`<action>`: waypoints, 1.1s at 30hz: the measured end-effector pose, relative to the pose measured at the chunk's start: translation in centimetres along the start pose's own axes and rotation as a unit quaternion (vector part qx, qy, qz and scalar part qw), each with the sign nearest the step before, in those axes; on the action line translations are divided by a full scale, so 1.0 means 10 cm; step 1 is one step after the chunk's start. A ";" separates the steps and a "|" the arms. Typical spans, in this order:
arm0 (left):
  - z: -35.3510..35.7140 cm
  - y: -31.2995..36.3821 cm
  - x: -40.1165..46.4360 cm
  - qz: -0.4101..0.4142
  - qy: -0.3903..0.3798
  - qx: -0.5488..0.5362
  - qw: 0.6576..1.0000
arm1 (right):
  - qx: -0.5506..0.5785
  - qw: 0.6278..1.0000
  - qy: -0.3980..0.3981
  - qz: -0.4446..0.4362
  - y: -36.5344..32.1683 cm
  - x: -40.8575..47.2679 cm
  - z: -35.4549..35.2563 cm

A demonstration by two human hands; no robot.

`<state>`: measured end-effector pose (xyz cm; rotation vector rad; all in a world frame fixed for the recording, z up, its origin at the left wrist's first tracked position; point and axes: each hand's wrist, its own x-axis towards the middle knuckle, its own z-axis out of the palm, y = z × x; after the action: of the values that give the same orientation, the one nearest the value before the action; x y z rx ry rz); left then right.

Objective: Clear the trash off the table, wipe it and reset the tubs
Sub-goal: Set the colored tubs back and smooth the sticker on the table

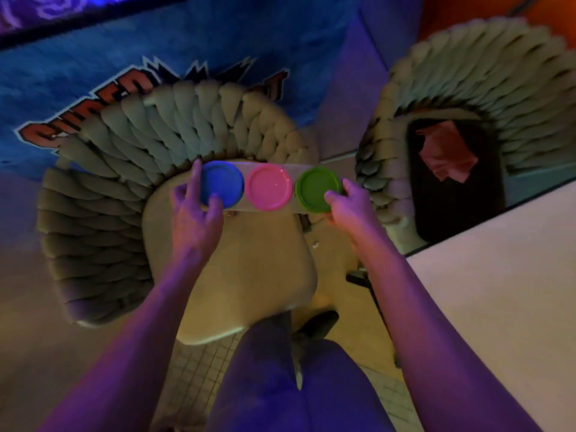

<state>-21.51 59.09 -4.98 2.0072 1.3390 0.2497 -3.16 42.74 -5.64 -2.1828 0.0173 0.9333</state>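
A row of three tubs hangs in the air above a chair seat: blue lid [222, 188], pink lid [268, 187], green lid [318, 188], joined by a pale holder [299, 167]. My left hand [195, 210] grips the blue end, thumb on the lid and index finger stretched along its far side. At the green end my right hand [350, 203] grips the holder, thumb on the green lid. The white table [498, 307] lies to the right, below the tubs.
Below the tubs is a woven beige chair [103, 194]. A second woven chair [467, 88] at the right has a dark seat bearing a crumpled pink paper [444, 155]. My legs show at the bottom. A blue rug with lettering covers the floor behind.
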 end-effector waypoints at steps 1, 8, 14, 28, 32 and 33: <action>-0.02 0.10 -0.12 0.016 0.001 -0.003 1.000 | 0.015 1.000 0.007 -0.005 0.04 -0.16 -0.15; -0.12 0.62 -0.90 0.111 -0.016 -0.004 0.994 | 0.148 0.988 0.038 0.001 0.40 -0.96 -1.02; 0.16 1.28 -1.54 0.210 -0.076 -0.083 0.971 | 0.215 0.970 0.113 -0.005 0.98 -1.61 -1.97; 1.41 2.70 -2.80 0.393 -0.263 -0.075 0.878 | 0.364 0.859 0.357 0.049 2.39 -2.65 -3.52; 1.81 3.05 -3.02 0.433 -0.321 -0.059 0.840 | 0.382 0.827 0.406 0.075 2.69 -2.80 -3.79; 1.89 3.13 -3.07 0.437 -0.333 -0.056 0.833 | 0.382 0.821 0.416 0.085 2.74 -2.83 -3.84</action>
<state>-2.56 17.20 7.79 2.1723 -0.0739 0.0096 -8.03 -9.11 12.14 -1.6425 0.8651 -0.0610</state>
